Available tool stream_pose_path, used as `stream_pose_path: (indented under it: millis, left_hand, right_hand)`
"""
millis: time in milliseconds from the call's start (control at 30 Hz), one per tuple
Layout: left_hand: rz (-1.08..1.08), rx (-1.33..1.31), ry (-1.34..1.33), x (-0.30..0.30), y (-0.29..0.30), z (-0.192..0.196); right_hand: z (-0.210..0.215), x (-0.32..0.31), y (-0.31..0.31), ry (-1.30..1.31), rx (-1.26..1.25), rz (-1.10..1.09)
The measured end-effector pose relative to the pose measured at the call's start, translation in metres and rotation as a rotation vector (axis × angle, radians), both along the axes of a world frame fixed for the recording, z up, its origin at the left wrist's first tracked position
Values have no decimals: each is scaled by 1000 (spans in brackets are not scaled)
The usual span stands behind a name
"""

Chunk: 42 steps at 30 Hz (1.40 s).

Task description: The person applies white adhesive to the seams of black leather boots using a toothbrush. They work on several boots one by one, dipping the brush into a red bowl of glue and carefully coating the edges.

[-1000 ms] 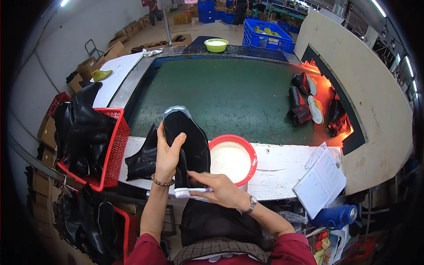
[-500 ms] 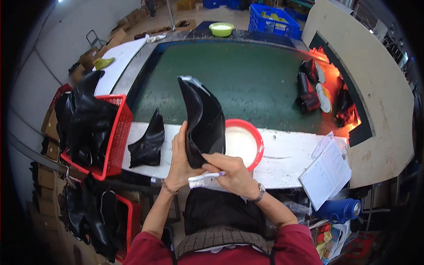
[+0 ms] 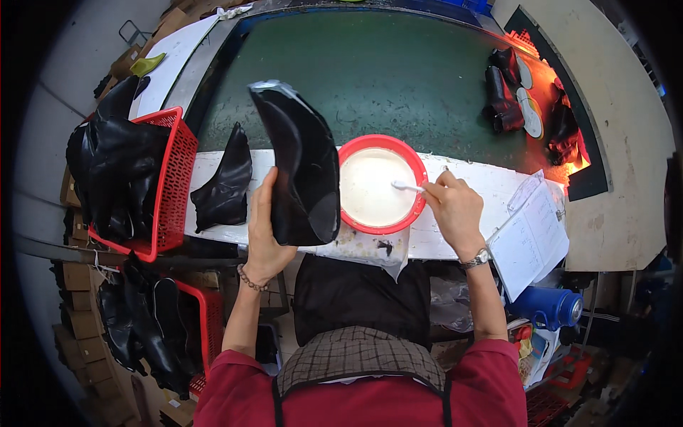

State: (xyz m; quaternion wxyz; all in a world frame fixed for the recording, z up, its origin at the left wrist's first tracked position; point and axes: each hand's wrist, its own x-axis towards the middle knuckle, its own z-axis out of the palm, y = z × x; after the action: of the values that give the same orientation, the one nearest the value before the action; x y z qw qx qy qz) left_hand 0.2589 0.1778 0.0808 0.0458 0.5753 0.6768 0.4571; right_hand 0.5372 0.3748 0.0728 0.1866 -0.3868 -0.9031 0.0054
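My left hand grips a black leather boot upper from its left side. The upper stands tilted over the table's front edge, its opening toward me and a pale strip along its top. In my right hand is a white toothbrush, pinched by its handle, with its head over a red basin of milky white liquid. Whether the bristles touch the liquid I cannot tell. Another black boot upper lies on the white tabletop, left of my left hand.
At the left, a red basket is heaped with black uppers; more hang below it. A green conveyor belt runs beyond the tabletop. At the right, boots lie by a glowing orange opening. An open notebook and blue flask are nearby.
My right hand has moved from the upper to the basin, carrying the toothbrush. The upper has shifted left in my left hand. My view has tilted down.
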Motion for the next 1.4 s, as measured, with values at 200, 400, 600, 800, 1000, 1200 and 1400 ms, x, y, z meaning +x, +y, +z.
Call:
stream_pose_path:
  millis: [200, 400, 600, 800, 1000, 1200, 1400]
  left_hand:
    - [-78, -59, -25, 7, 3, 16]
    - [-190, -133, -4, 15, 2, 27]
    - [-336, -166, 50, 19, -4, 42]
    - [-473, -187, 33, 18, -11, 47]
    - [-285, -156, -2, 13, -7, 47]
    - [-316, -129, -4, 10, -2, 47]
    - [-238, 11, -8, 14, 5, 42]
  right_hand:
    - [1, 7, -9, 182, -89, -50]
    - [35, -2, -29, 701, -358, 88]
    - [37, -5, -20, 656, -218, 89]
    - [44, -17, 22, 699, -54, 148]
    - [45, -10, -11, 728, -214, 227]
    - [38, -1, -21, 682, -324, 104]
    - [35, -15, -5, 854, -206, 231]
